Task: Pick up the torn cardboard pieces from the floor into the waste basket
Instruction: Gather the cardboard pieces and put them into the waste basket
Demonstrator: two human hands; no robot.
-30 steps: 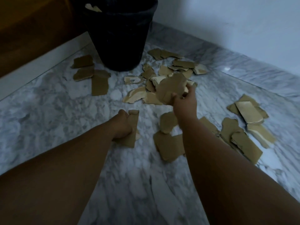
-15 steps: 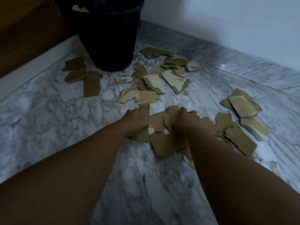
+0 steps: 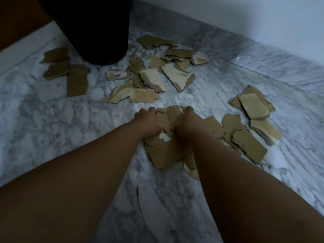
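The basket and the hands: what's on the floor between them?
Head view: loose torn cardboard pieces lie between the waste basket and the left hand and right hand gripping a cardboard bundle, then a bare strip of marble floor.

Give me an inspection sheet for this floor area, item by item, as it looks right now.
Surface: marble floor, pale grey, veined.
Job's things: black waste basket standing at the back left; torn cardboard pieces scattered in groups around its base and to the right.
Clutter: nothing seen.
Hands: left hand and right hand grip a cardboard bundle between them.
Cables: nothing seen.
Surroundings: white wall behind; brown panel far left.
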